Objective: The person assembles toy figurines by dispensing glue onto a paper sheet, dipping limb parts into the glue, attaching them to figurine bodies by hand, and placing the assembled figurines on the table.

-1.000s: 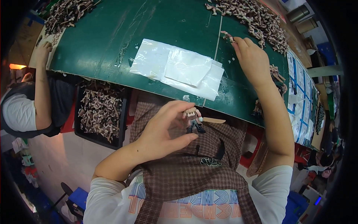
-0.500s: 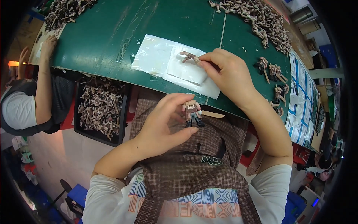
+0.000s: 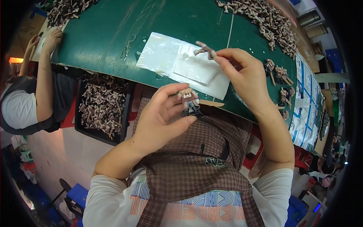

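Pinched between thumb and fingers of the left hand (image 3: 159, 121), a small toy figure (image 3: 188, 101) is held upright at the centre of the frame, just below the edge of the green table (image 3: 98, 34). A small brown arm piece (image 3: 205, 49) is gripped at the fingertips of the right hand (image 3: 245, 75), above clear plastic bags (image 3: 181, 64). Loose parts (image 3: 264, 19) are heaped at upper right; a black tray (image 3: 101, 109) of parts sits at left.

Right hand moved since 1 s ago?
Yes. The right hand came back from the parts pile at the far right toward the plastic bags, now pinching a small arm piece.
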`<action>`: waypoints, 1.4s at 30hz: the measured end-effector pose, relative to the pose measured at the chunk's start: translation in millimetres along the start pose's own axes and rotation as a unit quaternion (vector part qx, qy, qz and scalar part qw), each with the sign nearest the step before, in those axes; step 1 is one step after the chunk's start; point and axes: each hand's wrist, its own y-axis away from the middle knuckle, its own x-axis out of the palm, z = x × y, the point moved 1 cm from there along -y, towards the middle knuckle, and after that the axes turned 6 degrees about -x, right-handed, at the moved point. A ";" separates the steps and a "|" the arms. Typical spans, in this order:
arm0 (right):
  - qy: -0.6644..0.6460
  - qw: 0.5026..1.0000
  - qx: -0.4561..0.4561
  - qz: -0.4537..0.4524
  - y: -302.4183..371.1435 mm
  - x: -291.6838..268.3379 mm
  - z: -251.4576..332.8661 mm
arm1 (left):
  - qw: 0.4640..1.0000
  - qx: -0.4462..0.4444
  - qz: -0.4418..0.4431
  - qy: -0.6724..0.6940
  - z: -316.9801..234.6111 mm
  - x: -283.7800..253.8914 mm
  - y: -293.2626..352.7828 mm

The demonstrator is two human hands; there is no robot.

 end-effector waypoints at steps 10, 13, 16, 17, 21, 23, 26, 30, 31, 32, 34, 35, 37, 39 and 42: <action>-0.096 0.964 -0.246 0.034 45.6 -23.6 13.7 | 0.999 0.016 0.026 -0.012 -2.8 10.5 -5.0; -0.072 0.960 -0.265 0.061 60.8 -25.6 20.4 | 0.999 0.030 0.033 -0.030 -3.7 17.1 -4.0; -0.061 0.954 -0.285 0.062 64.4 -26.2 21.1 | 0.997 0.035 0.044 -0.055 -6.8 20.4 -3.0; -0.054 0.953 -0.293 0.063 65.5 -26.5 21.1 | 0.997 0.035 0.045 -0.056 -7.1 21.7 -2.8; -0.041 0.950 -0.308 0.042 68.8 -27.1 20.2 | 0.994 0.045 0.040 -0.087 -6.3 25.7 -1.4; -0.026 0.949 -0.311 0.049 68.9 -27.9 21.2 | 0.995 0.050 0.040 -0.081 -6.0 26.5 -0.5; -0.016 0.944 -0.327 0.040 69.6 -27.7 21.2 | 0.996 0.041 0.038 -0.069 -6.4 28.0 1.2; -0.004 0.941 -0.337 0.026 75.0 -24.1 22.7 | 0.997 0.038 0.040 -0.055 -3.3 26.8 3.5; 0.005 0.939 -0.342 0.019 75.9 -23.3 22.6 | 0.998 0.032 0.042 -0.046 -2.2 26.2 4.1; 0.014 0.938 -0.347 0.013 76.6 -22.9 23.2 | 0.998 0.032 0.042 -0.046 -2.9 26.0 4.7; 0.018 0.937 -0.348 0.006 78.2 -22.7 23.5 | 0.996 0.045 0.074 -0.026 -3.2 26.0 4.6; 0.021 0.937 -0.349 -0.001 79.0 -22.7 24.0 | 0.996 0.045 0.075 -0.026 -3.8 22.7 4.0; 0.024 0.937 -0.349 -0.003 80.3 -26.0 25.5 | 0.982 0.042 0.175 0.058 -7.0 16.7 2.2; 0.025 0.937 -0.349 -0.007 80.3 -27.8 27.3 | 0.978 0.010 0.155 0.136 -5.6 14.5 4.3; 0.023 0.930 -0.366 0.021 80.7 -27.6 30.0 | 0.990 0.045 0.116 0.060 1.6 12.0 1.9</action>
